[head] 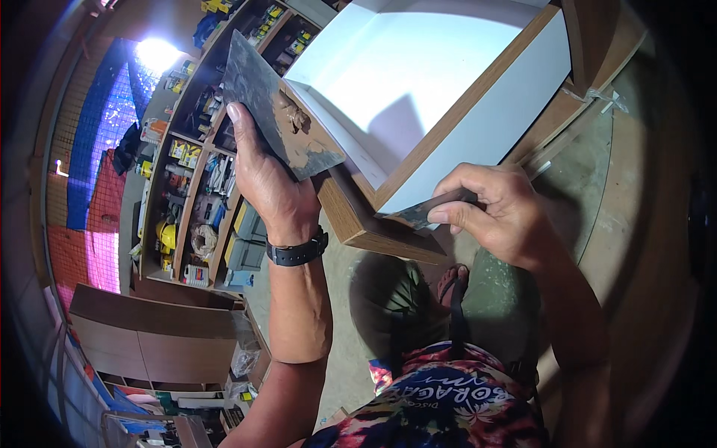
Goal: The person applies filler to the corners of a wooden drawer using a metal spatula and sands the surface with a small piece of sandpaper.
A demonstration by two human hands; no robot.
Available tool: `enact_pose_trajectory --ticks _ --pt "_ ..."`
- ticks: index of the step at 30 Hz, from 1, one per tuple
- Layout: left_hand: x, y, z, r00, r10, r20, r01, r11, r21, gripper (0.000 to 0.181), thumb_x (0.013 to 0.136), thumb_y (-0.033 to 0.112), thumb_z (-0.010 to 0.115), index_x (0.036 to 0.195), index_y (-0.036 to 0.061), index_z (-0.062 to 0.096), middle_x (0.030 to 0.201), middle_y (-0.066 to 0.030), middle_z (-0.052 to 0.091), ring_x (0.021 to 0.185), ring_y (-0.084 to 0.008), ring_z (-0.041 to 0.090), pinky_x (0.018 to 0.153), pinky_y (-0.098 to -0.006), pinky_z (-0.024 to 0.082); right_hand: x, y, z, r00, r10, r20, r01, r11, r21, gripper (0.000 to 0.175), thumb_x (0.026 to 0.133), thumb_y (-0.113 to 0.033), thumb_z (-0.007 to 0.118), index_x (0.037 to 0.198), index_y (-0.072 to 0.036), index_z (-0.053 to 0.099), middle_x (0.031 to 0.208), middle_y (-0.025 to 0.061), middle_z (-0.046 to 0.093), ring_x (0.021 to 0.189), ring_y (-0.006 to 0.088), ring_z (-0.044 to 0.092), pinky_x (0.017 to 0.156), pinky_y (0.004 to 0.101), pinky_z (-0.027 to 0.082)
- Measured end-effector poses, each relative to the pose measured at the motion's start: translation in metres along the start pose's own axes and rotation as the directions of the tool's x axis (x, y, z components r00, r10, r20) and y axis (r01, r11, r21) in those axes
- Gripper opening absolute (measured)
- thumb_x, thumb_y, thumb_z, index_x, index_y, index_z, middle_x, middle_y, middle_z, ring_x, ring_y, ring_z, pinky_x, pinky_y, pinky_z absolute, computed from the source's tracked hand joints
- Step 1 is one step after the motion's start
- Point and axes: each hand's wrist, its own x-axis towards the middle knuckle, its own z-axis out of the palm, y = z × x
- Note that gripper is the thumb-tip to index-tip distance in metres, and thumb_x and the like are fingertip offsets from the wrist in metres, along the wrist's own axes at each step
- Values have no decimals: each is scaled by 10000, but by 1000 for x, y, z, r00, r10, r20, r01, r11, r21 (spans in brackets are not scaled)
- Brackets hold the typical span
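Note:
My left hand (269, 173) holds up a flat metal plate (252, 84), its fingers hidden beneath it. Brown filler paste (294, 115) lies in a lump and a smear on the plate. A small putty knife (417, 214) is pinched between the thumb and fingers of my right hand (490, 207). Its blade is at the near corner of a white cabinet box (476, 140) with wood-grain edging (448, 126); whether it touches cannot be told. Below that corner, a wood-grain base piece (358, 224) forms an angle.
Open shelves (190, 215) with tins, bottles and tools stand at the left, with grey bins (246, 241) beside them. A brown cabinet (151, 341) is at the lower left. Brown panels (605, 73) stand right of the box. My legs and sandalled foot (452, 283) are just below it.

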Motion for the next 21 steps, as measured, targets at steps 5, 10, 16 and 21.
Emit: enact_pose_trajectory --ticks 5,10,16,21 --pt "-8 6 7 999 -22 -23 20 998 -65 476 1028 420 524 1236 -4 579 1132 -93 663 964 -174 651 857 -313 525 8 1 1 993 -116 14 117 988 -97 56 855 21 685 900 49 670 778 73 677 705 84 608 644 240 496" --pt "-8 7 13 996 43 -82 -47 998 -51 460 1003 466 553 1207 56 596 959 -48 657 725 -141 648 583 -289 525 12 0 8 972 -216 -97 194 961 -198 165 811 -116 752 903 -3 675 729 159 662 631 281 659 596 364 489" --pt "-7 9 11 998 39 -58 -41 999 -18 468 1001 451 568 1215 38 612 1003 -43 670 763 -99 650 573 -226 507 0 0 34 804 -563 -193 460 794 -399 156 771 -15 747 791 -6 592 714 122 618 586 276 634 532 351 490" --pt "-9 11 16 1000 -15 -19 17 997 73 517 1002 444 570 1228 -20 594 1075 -96 670 886 -151 655 745 -273 509 -19 10 47 718 -677 -161 519 675 -524 171 760 -4 742 780 -18 573 701 76 567 520 228 586 467 341 462"
